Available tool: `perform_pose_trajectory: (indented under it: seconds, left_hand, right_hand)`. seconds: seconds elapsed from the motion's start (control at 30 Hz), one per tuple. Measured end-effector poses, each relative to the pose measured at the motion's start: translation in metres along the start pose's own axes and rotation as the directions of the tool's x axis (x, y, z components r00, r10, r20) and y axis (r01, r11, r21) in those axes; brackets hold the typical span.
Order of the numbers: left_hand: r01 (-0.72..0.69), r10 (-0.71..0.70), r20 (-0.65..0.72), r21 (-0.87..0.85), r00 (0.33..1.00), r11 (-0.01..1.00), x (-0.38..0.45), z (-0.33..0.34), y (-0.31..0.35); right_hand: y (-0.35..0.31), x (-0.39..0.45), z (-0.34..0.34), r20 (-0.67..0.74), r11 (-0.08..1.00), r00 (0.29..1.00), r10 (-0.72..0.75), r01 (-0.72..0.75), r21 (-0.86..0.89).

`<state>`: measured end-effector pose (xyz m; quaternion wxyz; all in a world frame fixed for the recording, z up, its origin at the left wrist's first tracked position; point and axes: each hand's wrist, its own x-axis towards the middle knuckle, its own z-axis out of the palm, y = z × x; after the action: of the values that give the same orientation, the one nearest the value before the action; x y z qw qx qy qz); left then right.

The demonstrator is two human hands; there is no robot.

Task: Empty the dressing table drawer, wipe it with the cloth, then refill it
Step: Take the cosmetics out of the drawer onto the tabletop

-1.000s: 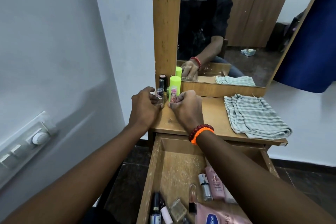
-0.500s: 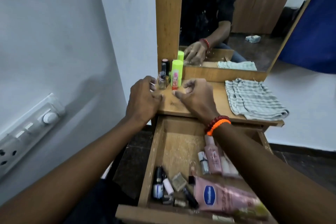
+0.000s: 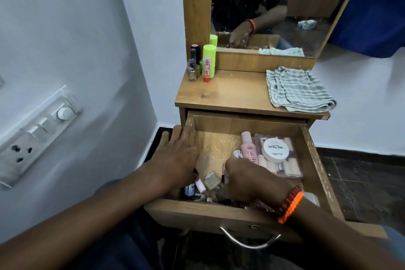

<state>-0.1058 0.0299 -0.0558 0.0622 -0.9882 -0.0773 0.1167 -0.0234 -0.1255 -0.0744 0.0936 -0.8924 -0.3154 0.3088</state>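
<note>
The wooden drawer [image 3: 318, 160] is pulled out under the dressing table top [image 3: 230, 96]. It holds a pink bottle [image 3: 248, 149], a round white tub [image 3: 275, 149] on a clear pouch [image 3: 289, 169], a gold nail polish bottle [image 3: 211, 181] and several small cosmetics at the front left. My left hand [image 3: 175, 158] lies palm down over the drawer's left wall, fingers stretched. My right hand [image 3: 247, 180] is curled down among the items at the drawer's front; what its fingers hold is hidden. A striped cloth [image 3: 298, 90] lies folded on the table top's right side.
A green tube [image 3: 208, 61] and nail polish bottles [image 3: 192, 70] stand at the table top's back left corner against the mirror frame [image 3: 197, 6]. A switch board [image 3: 37, 129] is on the left wall. The metal drawer handle [image 3: 249, 241] hangs at the front.
Both hands left the bottles on the table top and came down into the drawer. The view tilted down, so the whole drawer now shows.
</note>
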Motion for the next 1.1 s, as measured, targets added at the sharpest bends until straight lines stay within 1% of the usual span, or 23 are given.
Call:
perform_pose_trajectory:
  seconds: [0.1,0.17,0.3,0.37,0.47,0.53,0.57,0.63,0.67,0.73,0.8,0.9,1.0,1.1]
  left_hand:
    - [0.008,-0.008,-0.011,0.033,1.000,0.999,0.000,0.003,0.002]
    - [0.019,-0.019,-0.012,0.014,1.000,1.000,0.001,0.005,0.003]
    - [0.029,-0.033,-0.029,-0.150,0.999,0.988,0.000,0.008,0.000]
    - [0.029,-0.037,-0.032,-0.227,0.999,0.974,-0.004,0.007,-0.004]
    - [0.019,-0.043,-0.080,-0.281,0.996,0.960,-0.009,0.003,-0.008]
    - [-0.007,-0.043,-0.138,-0.342,0.990,0.940,-0.010,-0.004,-0.015]
    - [-0.030,-0.043,-0.163,-0.419,0.986,0.907,-0.009,-0.009,-0.020]
    - [-0.072,-0.052,-0.192,-0.589,0.980,0.805,-0.005,-0.027,-0.031]
    - [-0.091,-0.061,-0.214,-0.635,0.975,0.767,-0.003,-0.037,-0.037]
    - [-0.144,-0.087,-0.298,-0.672,0.951,0.726,0.005,-0.061,-0.049]
    - [-0.189,-0.128,-0.396,-0.666,0.909,0.722,0.019,-0.086,-0.059]
    - [-0.163,-0.235,-0.486,-0.645,0.842,0.746,0.052,-0.109,-0.073]
    - [-0.126,-0.316,-0.531,-0.638,0.786,0.760,0.090,-0.114,-0.085]
    - [-0.073,-0.371,-0.531,-0.639,0.762,0.766,0.117,-0.107,-0.093]
  right_hand:
    - [-0.002,-0.002,0.002,0.014,0.997,1.000,0.009,-0.008,-0.074]
    - [-0.004,-0.003,0.002,0.015,0.996,1.000,0.005,-0.003,-0.087]
    - [-0.002,0.002,0.005,0.023,0.999,0.999,0.037,-0.038,0.021]
    - [-0.001,0.004,0.007,0.016,0.998,0.999,0.048,-0.049,0.040]
    - [-0.001,0.000,0.004,-0.017,0.998,0.999,0.039,-0.038,0.043]
    - [-0.001,0.000,-0.001,-0.072,0.997,0.996,0.046,-0.041,0.066]
    - [0.000,0.001,-0.004,-0.111,0.995,0.993,0.049,-0.039,0.093]
    - [0.000,0.004,-0.013,-0.173,0.986,0.983,0.060,-0.032,0.165]
    - [-0.001,0.005,-0.020,-0.196,0.982,0.979,0.064,-0.028,0.184]
    - [-0.004,0.004,-0.042,-0.252,0.979,0.966,0.063,-0.011,0.203]
    - [-0.010,0.000,-0.074,-0.299,0.967,0.953,0.053,0.026,0.255]
    - [-0.025,0.002,-0.128,-0.413,0.950,0.911,0.004,0.126,0.287]
    - [-0.040,0.027,-0.170,-0.541,0.939,0.841,-0.017,0.200,0.281]
    - [-0.051,0.063,-0.189,-0.625,0.945,0.778,-0.061,0.246,0.214]
